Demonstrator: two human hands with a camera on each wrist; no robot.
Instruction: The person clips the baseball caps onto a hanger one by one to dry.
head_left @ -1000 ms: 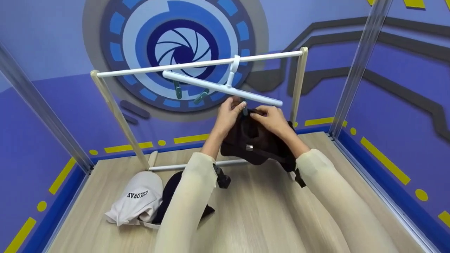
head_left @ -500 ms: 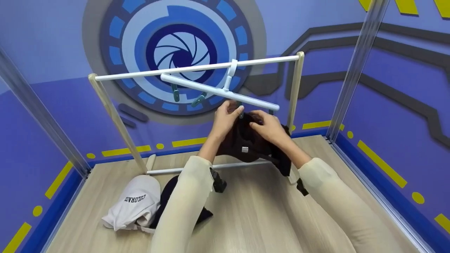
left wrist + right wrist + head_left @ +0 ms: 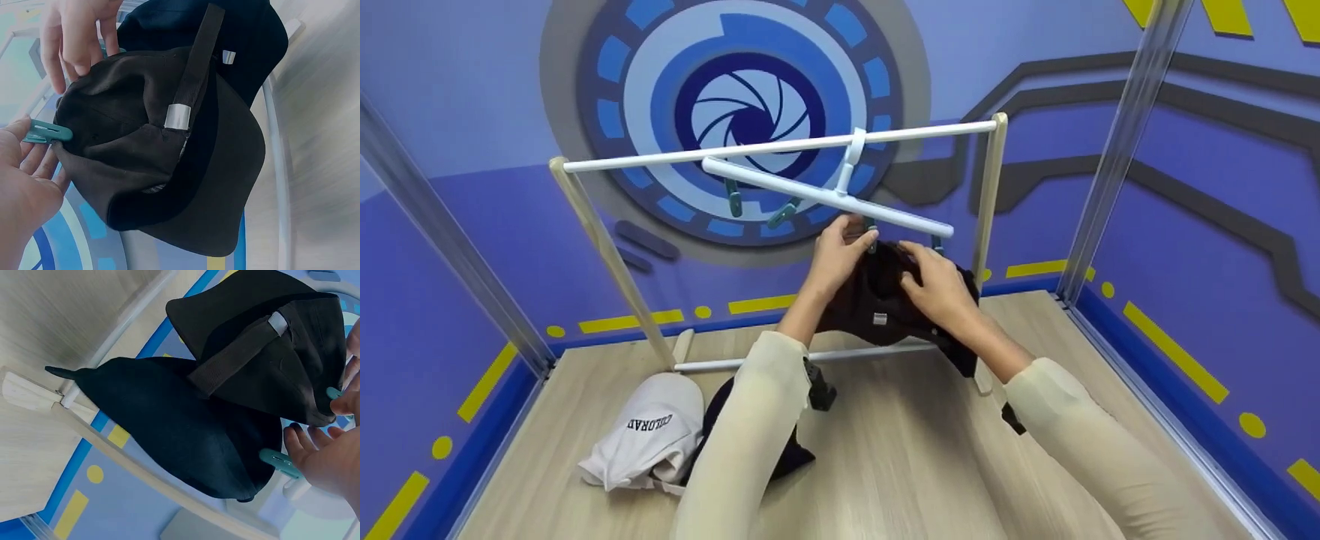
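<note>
My left hand [image 3: 834, 259] pinches a green clip [image 3: 50, 132] at the edge of a black cap [image 3: 124, 107], just below the white hanger [image 3: 829, 196]. The cap hangs with its inside and strap showing, its metal buckle [image 3: 178, 116] catching light. Beside the cap is my right hand [image 3: 945, 289], its fingers loosely bent and gripping nothing. Behind the black cap hangs a navy cap [image 3: 169, 422], with another green clip [image 3: 281, 463] at its edge. In the left wrist view, the right fingers [image 3: 73, 50] are right at the black cap's rim.
The hanger tilts down to the right from the rack's top bar [image 3: 660, 156]. Two more green clips hang at its left, one of them a slanted clip [image 3: 784, 213]. A light grey cap [image 3: 649, 431] and a dark cap [image 3: 793, 456] lie on the wooden table [image 3: 900, 450].
My right hand has loosened and drawn slightly down and away from the black cap's edge. The left hand keeps its pinch on the clip. The head view has shifted slightly.
</note>
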